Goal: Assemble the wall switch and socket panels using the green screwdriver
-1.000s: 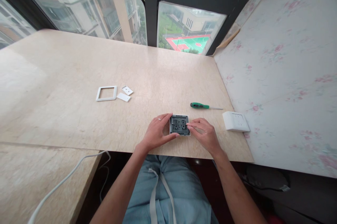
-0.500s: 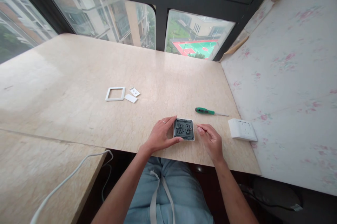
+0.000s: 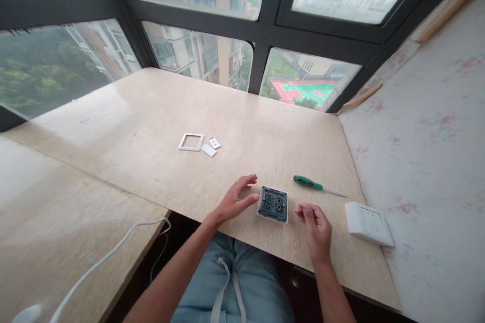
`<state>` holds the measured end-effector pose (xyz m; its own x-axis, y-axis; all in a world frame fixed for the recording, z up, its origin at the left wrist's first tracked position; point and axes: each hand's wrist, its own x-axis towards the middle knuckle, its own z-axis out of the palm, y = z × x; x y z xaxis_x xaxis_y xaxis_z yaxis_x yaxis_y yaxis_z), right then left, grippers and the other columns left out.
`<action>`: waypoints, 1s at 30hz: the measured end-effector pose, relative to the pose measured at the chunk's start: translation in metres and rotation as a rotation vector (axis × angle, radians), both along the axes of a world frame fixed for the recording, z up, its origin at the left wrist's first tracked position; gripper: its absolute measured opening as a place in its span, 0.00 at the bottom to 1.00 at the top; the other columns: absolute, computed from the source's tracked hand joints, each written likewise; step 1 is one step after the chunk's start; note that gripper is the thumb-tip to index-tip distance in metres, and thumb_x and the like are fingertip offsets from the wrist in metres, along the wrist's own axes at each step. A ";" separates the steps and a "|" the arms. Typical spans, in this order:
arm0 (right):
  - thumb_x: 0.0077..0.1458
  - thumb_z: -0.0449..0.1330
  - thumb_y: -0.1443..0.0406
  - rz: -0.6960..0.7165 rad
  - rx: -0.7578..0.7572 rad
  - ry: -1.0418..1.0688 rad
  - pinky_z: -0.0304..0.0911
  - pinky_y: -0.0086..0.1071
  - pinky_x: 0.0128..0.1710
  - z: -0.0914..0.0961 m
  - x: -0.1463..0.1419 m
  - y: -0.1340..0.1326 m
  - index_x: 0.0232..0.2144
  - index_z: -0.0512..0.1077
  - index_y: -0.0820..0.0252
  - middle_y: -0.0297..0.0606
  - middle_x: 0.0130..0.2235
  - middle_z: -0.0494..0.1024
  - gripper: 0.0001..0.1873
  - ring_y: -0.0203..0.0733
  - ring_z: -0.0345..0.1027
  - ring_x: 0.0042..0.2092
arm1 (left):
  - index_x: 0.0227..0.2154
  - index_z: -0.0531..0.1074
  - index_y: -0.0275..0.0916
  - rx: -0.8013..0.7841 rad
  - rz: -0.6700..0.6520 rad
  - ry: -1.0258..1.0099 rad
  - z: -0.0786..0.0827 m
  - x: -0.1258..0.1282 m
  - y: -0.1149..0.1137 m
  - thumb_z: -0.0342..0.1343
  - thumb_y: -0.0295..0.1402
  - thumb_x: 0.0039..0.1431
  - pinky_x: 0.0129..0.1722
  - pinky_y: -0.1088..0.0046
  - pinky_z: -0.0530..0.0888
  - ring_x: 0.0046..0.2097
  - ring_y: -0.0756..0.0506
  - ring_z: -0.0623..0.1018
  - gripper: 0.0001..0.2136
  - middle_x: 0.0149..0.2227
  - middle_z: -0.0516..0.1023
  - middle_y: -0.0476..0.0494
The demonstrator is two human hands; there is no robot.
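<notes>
A dark grey switch module (image 3: pixel 273 204) with a pale rim lies flat on the marble sill (image 3: pixel 159 126), near its front edge. My left hand (image 3: pixel 238 196) rests just left of it, fingers spread and open, thumb tip close to the module's edge. My right hand (image 3: pixel 317 229) lies to the right of the module, apart from it, fingers loosely curled with nothing seen in them. A green-handled screwdriver (image 3: pixel 307 184) lies behind my right hand.
A white socket (image 3: pixel 369 223) sits at the right by the floral wall. A white frame (image 3: pixel 191 142) and two small white covers (image 3: pixel 211 146) lie farther back on the left. A white cable (image 3: pixel 109 255) hangs over the lower ledge. Windows stand behind.
Both hands have let go of the module and drawn back from it. The camera has tilted up, showing more window.
</notes>
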<state>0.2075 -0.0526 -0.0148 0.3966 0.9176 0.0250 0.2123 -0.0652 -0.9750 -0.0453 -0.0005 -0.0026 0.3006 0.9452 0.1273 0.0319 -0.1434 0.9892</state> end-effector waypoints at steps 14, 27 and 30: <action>0.54 0.61 0.45 0.048 0.029 0.016 0.69 0.36 0.35 -0.003 0.001 0.003 0.30 0.75 0.61 0.39 0.28 0.78 0.24 0.43 0.72 0.32 | 0.37 0.75 0.35 -0.124 0.733 0.041 0.014 -0.073 0.045 0.58 0.39 0.49 0.36 0.70 0.74 0.37 0.46 0.79 0.15 0.38 0.80 0.40; 0.56 0.60 0.48 0.078 0.089 0.036 0.69 0.34 0.34 0.005 -0.002 0.002 0.28 0.75 0.60 0.37 0.27 0.78 0.21 0.41 0.72 0.31 | 0.40 0.75 0.36 -0.032 0.395 0.166 0.003 0.018 0.018 0.56 0.43 0.58 0.38 0.68 0.75 0.37 0.45 0.79 0.15 0.37 0.81 0.41; 0.57 0.60 0.49 0.060 0.107 0.077 0.69 0.33 0.34 0.009 0.004 -0.002 0.28 0.74 0.60 0.37 0.27 0.77 0.20 0.41 0.72 0.31 | 0.39 0.76 0.38 -0.010 0.407 0.272 -0.003 0.030 0.020 0.54 0.40 0.59 0.36 0.69 0.74 0.34 0.45 0.78 0.13 0.35 0.81 0.43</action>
<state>0.2115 -0.0543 -0.0055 0.3459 0.9334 0.0954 0.1368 0.0505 -0.9893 -0.0154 0.0200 -0.0053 -0.0725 0.9937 0.0860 0.3410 -0.0563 0.9384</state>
